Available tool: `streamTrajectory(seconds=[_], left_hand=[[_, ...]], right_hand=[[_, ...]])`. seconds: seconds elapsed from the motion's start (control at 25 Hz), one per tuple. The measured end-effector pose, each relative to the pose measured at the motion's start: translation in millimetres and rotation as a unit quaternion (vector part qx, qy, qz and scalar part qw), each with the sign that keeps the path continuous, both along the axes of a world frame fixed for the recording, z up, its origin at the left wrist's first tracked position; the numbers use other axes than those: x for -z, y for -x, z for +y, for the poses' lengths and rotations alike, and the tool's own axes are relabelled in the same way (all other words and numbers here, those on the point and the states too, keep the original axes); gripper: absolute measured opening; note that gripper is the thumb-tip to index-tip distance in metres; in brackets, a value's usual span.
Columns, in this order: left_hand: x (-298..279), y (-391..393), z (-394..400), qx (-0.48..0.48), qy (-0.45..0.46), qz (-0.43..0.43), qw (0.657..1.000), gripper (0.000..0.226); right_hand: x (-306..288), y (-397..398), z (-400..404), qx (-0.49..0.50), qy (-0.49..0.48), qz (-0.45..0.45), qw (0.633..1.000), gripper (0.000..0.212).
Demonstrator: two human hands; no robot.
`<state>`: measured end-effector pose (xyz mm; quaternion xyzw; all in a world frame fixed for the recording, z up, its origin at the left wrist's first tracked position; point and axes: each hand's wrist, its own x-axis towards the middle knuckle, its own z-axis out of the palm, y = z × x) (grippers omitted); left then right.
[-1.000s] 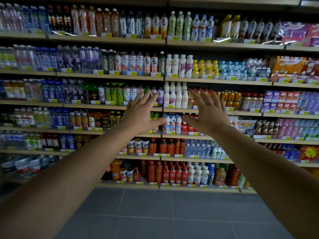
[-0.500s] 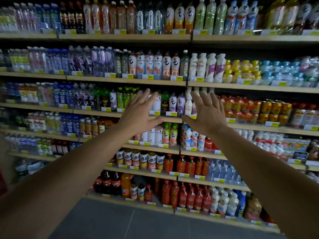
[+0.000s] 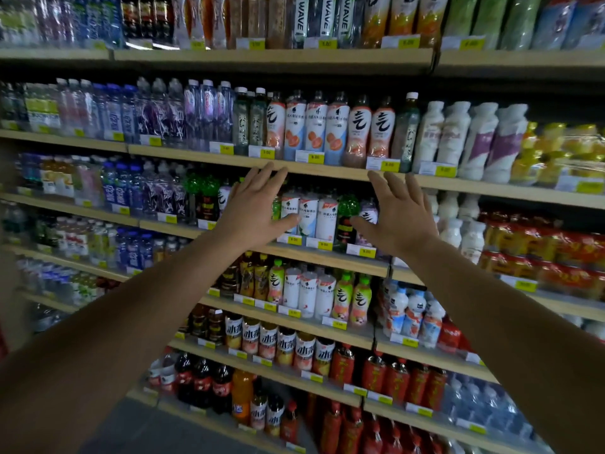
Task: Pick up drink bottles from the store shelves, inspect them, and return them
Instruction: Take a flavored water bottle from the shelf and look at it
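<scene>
Both my arms stretch out toward wooden store shelves (image 3: 314, 170) packed with drink bottles. My left hand (image 3: 253, 208) and my right hand (image 3: 397, 214) are open, fingers straight and spread, palms facing the shelf, holding nothing. Between them stand white-labelled bottles (image 3: 316, 217) and a dark green-capped bottle (image 3: 347, 221) on the third shelf. The left thumb lies in front of a white-labelled bottle; whether it touches it I cannot tell. Above the hands runs a row of peach-and-white labelled bottles (image 3: 316, 129).
White milky bottles (image 3: 471, 139) stand at upper right, clear water bottles (image 3: 157, 109) at upper left. Lower shelves hold red bottles (image 3: 399, 378) and dark cola bottles (image 3: 203, 381). Yellow price tags (image 3: 389, 164) line every shelf edge. Grey floor tiles (image 3: 147, 430) show at the bottom.
The shelves have come much closer and fill the view. Both hands stay open and spread, now in front of the third shelf's white-labelled bottles.
</scene>
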<state>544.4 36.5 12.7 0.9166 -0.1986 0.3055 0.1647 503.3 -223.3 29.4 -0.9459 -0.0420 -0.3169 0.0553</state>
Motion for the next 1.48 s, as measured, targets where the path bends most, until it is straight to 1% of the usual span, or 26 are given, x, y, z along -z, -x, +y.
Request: streamTrajectory(seconds=[0.4,0.52,0.6,0.76,0.96,1.04,1.16,1.24,1.36,1.48], left_hand=[[-26.1,-229.6,83.0,0.004,-0.011,-0.041,0.999,0.09],[-30.5,-281.5,96.5,-0.001,-0.009,-0.044,0.999,0.091],[-31.5,-318.2,103.9,-0.004,-0.011,-0.047,0.999,0.089],[-33.7,-382.9,109.7,-0.016,-0.013,-0.08,0.997,0.089],[-40.7,-438.2,108.0,-0.014,-0.009,-0.096,0.995,0.084],[-43.4,-454.3,109.3,-0.012,-0.009,-0.11,0.994,0.082],[-41.2,-470.8,113.6,-0.006,-0.017,-0.135,0.991,0.081],[-36.7,-478.3,117.9,0.006,-0.018,-0.149,0.989,0.08],[-29.7,-484.5,121.9,0.027,-0.025,-0.192,0.981,0.073],[-28.2,-486.7,122.3,0.039,-0.025,-0.207,0.977,0.071]], right_hand=[[-29.1,-217.8,86.5,-0.015,0.001,-0.026,1.0,0.087],[-40.1,-270.2,104.7,-0.024,0.021,-0.051,0.998,0.087],[-50.1,-308.7,116.9,-0.037,0.019,-0.063,0.997,0.085],[-70.1,-376.8,137.3,-0.046,0.022,-0.098,0.994,0.083],[-95.6,-442.0,156.1,-0.008,0.061,-0.157,0.986,0.082],[-106.4,-457.6,165.9,0.011,0.082,-0.185,0.979,0.083],[-121.4,-474.0,182.6,0.046,0.089,-0.225,0.969,0.085],[-125.6,-484.7,193.3,0.086,0.094,-0.228,0.965,0.09],[-119.4,-495.5,201.5,0.141,0.106,-0.214,0.961,0.098],[-114.7,-494.5,206.2,0.146,0.094,-0.229,0.958,0.097]])
